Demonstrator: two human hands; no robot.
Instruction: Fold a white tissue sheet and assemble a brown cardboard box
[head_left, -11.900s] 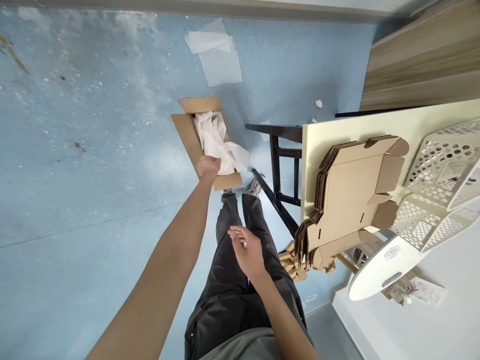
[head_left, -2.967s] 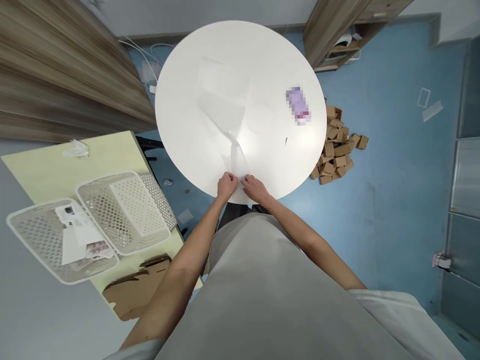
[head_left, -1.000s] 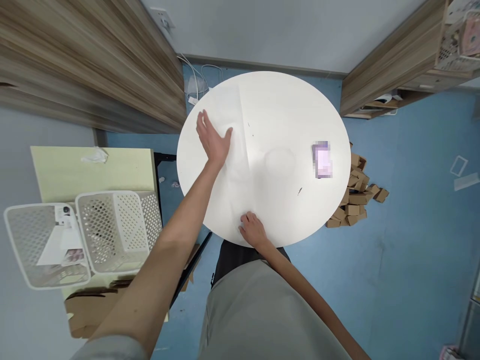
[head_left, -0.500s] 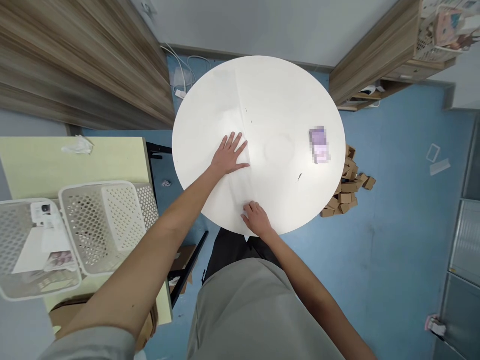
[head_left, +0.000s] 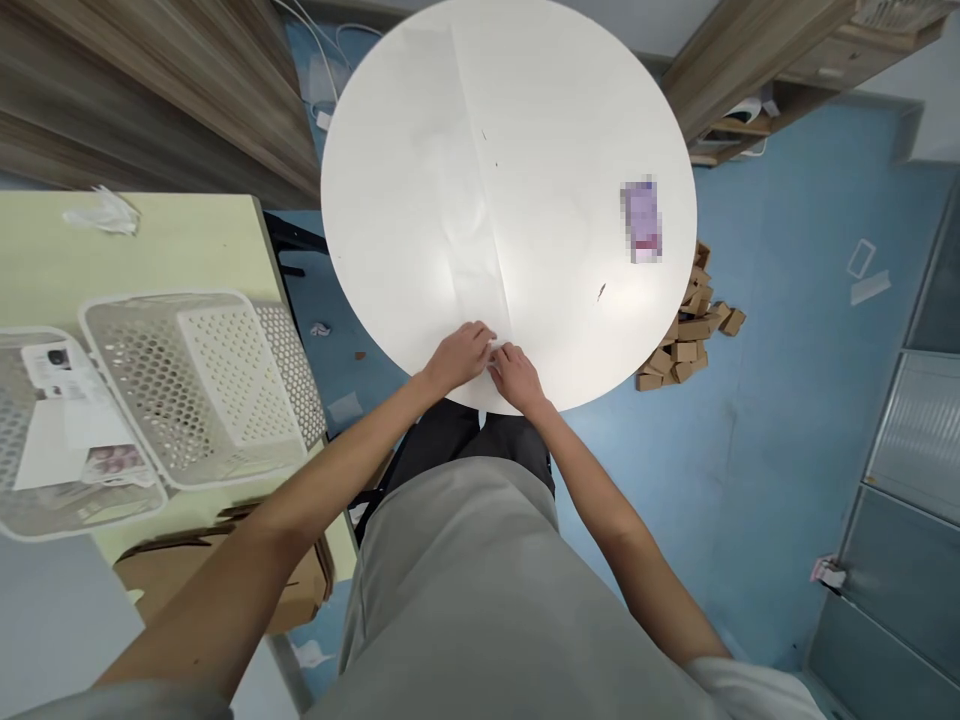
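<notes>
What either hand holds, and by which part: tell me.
The left hand and right hand are together at the near end of a thin whitish sheet; whether they grip or only press it cannot be told.

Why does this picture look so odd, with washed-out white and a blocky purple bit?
In the head view, glare brightens the white table; in that view, the pale sheet almost blends into it; there too, the purple thing is pixelated, hiding its details; near the head view's left edge, the baskets look stretched, probably by a wide lens.
</notes>
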